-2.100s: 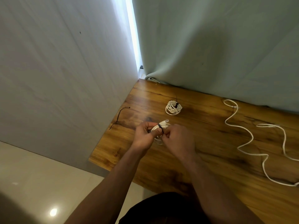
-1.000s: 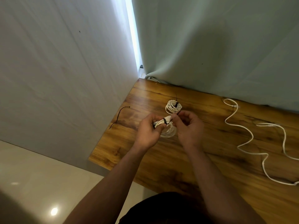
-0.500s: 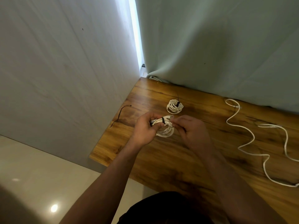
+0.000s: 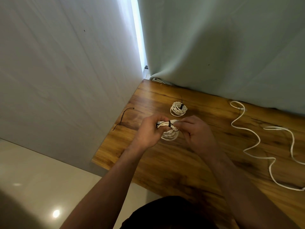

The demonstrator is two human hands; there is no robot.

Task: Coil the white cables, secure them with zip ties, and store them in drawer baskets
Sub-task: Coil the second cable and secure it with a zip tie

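Above the wooden table [image 4: 181,162] I hold a coiled white cable [image 4: 170,134] with a black zip tie [image 4: 169,123] wrapped round its top. My left hand [image 4: 148,131] grips the bundle's left end. My right hand [image 4: 194,131] pinches the bundle at its right end, with the tie's thin tail curving just under the fingers. A second white coil [image 4: 178,109], bound with a black tie, lies on the table just behind. A loose white cable [image 4: 252,138] snakes across the right side of the table.
A spare black zip tie [image 4: 123,117] lies by the table's left edge. A pale wall stands on the left and a green curtain [image 4: 222,47] hangs behind the table. Pale floor tiles [image 4: 33,179] lie below left.
The bundle turned from upright between my fingers to lying sideways, and both hands shifted slightly. The tie's tail now shows under my right fingers.
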